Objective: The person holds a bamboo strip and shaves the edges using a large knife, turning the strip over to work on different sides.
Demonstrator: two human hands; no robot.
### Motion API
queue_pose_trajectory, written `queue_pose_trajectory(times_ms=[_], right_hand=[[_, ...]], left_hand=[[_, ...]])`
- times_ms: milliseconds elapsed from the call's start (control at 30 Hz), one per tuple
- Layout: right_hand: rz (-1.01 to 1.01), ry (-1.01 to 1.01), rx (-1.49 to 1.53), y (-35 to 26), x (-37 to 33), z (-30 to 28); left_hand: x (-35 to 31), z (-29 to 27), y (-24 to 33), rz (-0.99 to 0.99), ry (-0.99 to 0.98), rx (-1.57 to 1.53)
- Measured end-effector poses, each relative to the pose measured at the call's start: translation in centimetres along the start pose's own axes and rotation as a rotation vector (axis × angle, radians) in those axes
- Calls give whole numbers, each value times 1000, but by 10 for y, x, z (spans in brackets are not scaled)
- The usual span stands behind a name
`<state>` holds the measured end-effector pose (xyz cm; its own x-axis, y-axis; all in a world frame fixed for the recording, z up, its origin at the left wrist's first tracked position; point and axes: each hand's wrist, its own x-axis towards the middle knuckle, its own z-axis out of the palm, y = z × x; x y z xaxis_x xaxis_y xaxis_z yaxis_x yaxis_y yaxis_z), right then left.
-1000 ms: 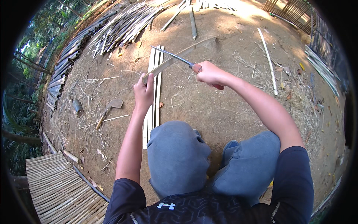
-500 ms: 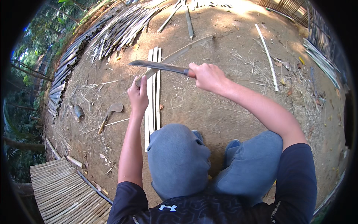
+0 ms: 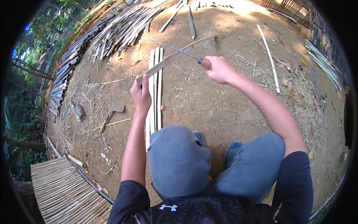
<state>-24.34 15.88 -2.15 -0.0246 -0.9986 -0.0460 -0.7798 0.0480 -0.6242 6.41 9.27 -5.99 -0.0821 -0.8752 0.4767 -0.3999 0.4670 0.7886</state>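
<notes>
My left hand (image 3: 141,92) is closed around the near end of a long split bamboo strip (image 3: 164,61), which slants away from me to the far right. In my right hand (image 3: 220,71) is the wooden handle of a machete (image 3: 179,49). Its blade is turned nearly edge-on and crosses the strip around the middle; I cannot tell whether the two touch. Beneath the strip, several pale bamboo slats (image 3: 152,104) lie side by side on the ground, running toward my left knee.
A hatchet-like tool with a wooden handle (image 3: 110,115) and a dark bottle-shaped object (image 3: 79,111) lie on the left. Bamboo poles (image 3: 61,87) and split strips (image 3: 128,28) are heaped at the far left. A slatted bamboo platform (image 3: 67,190) stands near left. A single slat (image 3: 269,58) lies right.
The machete has shifted right and farther along the strip, and its blade has turned from broadside to nearly edge-on. My left hand still grips the strip's end.
</notes>
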Motion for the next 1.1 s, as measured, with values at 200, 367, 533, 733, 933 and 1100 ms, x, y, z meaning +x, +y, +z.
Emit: queue_pose_trajectory(times_ms=[200,367,533,733,933,1100], right_hand=[[-91,-110,-68,-39,-16,10],[-97,-50,-161,-44,-18,15],[-68,-23,-199,15,8,22],[-101,-56,-263,-19,18,45],[89,-292,44,-26,20,34],[-80,-78,-231,-22,9,44]], left_hand=[[4,2,11,18,-30,7],[1,1,12,56,-51,56],[-9,6,9,27,-81,58],[-18,-13,-31,-72,-19,30],[-28,-7,-28,-93,3,17],[-28,-6,-24,-98,-24,8]])
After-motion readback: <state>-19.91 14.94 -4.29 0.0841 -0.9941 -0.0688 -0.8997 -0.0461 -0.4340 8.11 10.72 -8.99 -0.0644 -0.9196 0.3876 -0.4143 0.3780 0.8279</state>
